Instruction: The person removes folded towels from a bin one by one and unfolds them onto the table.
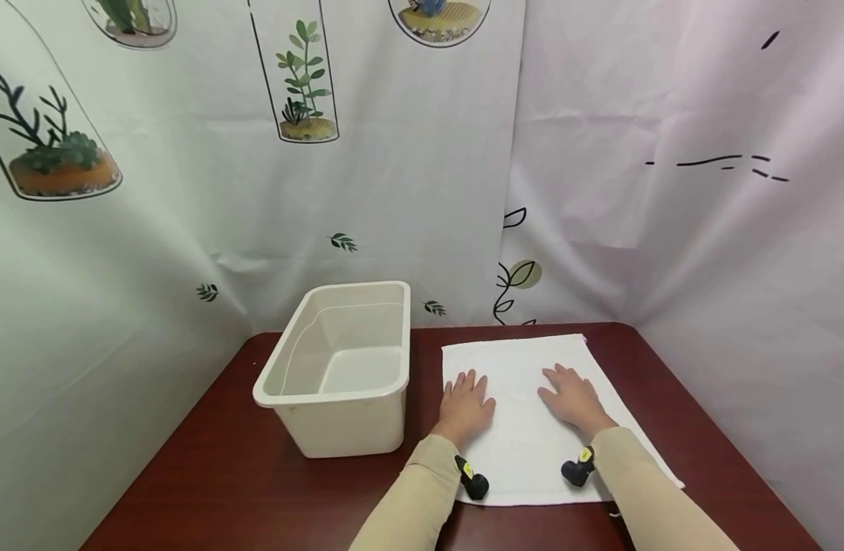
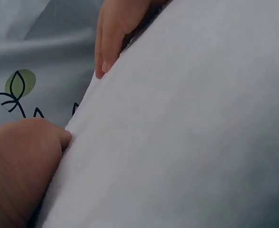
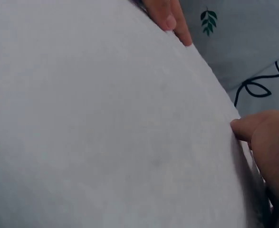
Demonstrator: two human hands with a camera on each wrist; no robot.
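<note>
A white cloth (image 1: 521, 451) lies spread flat on the right part of the table, its far right corner near the table's back edge. My left hand (image 1: 465, 409) rests on its left side, fingers extended away from me. On the right half of the cloth, my right hand (image 1: 575, 399) lies palm down with its fingers pointing forward and left. Bare cloth separates the two hands. In the left wrist view, the cloth (image 2: 177, 118) fills most of the picture, and the right wrist view likewise shows mostly cloth (image 3: 106, 123). Neither hand grips anything.
An off-white plastic tub (image 1: 349, 428) stands left of the cloth with its open top facing up; its inside shows no contents. The dark red-brown table (image 1: 208, 474) ends at white printed curtains (image 1: 422, 191) behind and at both sides. Small black cameras (image 1: 473, 484) sit at both wrists.
</note>
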